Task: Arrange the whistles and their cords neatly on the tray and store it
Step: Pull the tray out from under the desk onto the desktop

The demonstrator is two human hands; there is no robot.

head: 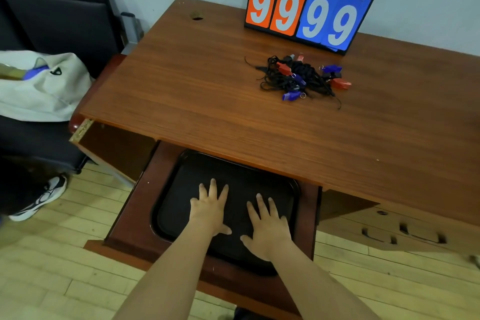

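Note:
A black tray (171, 205) lies inside the pulled-out desk drawer (130, 215), its far part hidden under the desktop. My left hand (211, 206) and my right hand (267, 226) rest flat on the tray, fingers spread, holding nothing. A tangled heap of black cords (309, 78) with several red and blue whistles sits on the wooden desk (194, 80), far from both hands, in front of the scoreboard.
A flip scoreboard (306, 10) showing 9999 stands at the desk's back edge. A dark chair with a white bag (39, 86) is on the left. A shoe (41, 197) is on the wooden floor. Closed drawers with handles (405, 235) are at right.

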